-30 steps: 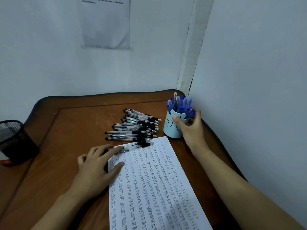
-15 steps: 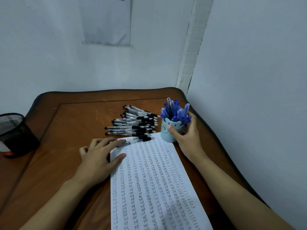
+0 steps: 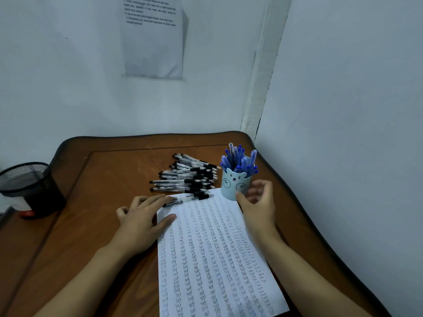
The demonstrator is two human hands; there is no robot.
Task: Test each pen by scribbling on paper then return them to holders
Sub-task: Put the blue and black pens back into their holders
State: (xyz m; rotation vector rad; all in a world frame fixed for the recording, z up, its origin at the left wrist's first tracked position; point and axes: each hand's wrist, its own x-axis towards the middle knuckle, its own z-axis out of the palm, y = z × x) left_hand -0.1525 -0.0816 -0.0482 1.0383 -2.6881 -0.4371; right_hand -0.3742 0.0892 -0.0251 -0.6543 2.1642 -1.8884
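Here my blurred right hand [image 3: 258,203] hovers loose-fingered beside the blue holder [image 3: 233,185]; left of it, my left hand [image 3: 142,217] lies flat.

The left hand [image 3: 142,218] lies flat, fingers spread; the right hand [image 3: 259,205] hovers, fingers relaxed.

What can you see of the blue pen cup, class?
The pen cup is pale blue, seemingly plastic, with a bear face and ears on its rim. It stands upright on the table at the far right corner of the paper, packed with blue pens. The right hand is beside it, blurred; contact unclear.
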